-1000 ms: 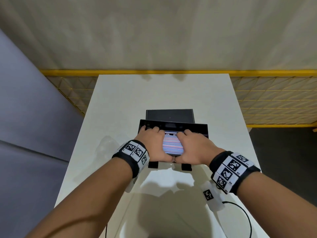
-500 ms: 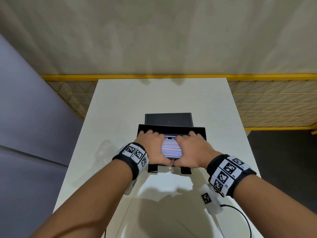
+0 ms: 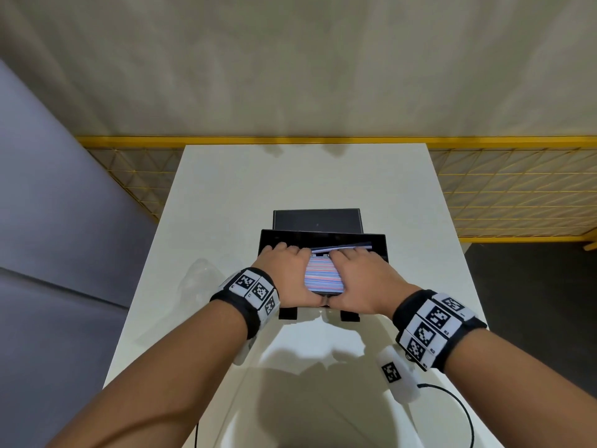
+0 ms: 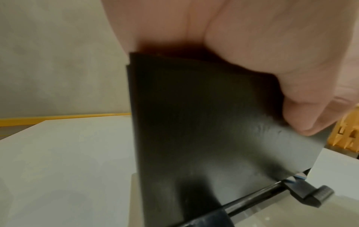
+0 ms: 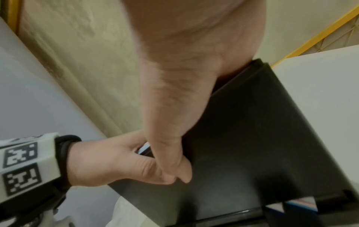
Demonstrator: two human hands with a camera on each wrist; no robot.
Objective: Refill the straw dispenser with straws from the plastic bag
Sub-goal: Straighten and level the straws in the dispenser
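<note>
- Two hands are on the straw dispenser [image 3: 323, 237], which stands near the middle of the white table [image 3: 307, 182]; I judge both are there to settle the load of straws [image 3: 324, 274] into its open top.
- Left hand [image 3: 284, 270]: the fingers lie fairly straight over the left part of the straws and reach toward the back wall of the box, while the thumb drops down the front panel. From the left wrist view the thumb presses flat on that black panel. I read this as a steadying hold, not a lift.
- Right hand [image 3: 358, 276]: it mirrors the left, with fingers spread over the right part of the straws and thumb against the front face, touching the left thumb.
- Straws: a striped pink and blue band shows between the hands, lying level in the box; a few at the back sit askew.
- Lid [image 3: 316, 219]: it stands behind the box, tipped back and open.
- Plastic bag [image 3: 200, 279]: it lies crumpled on the table just left of the left wrist; I cannot tell whether any straws remain inside.
</note>
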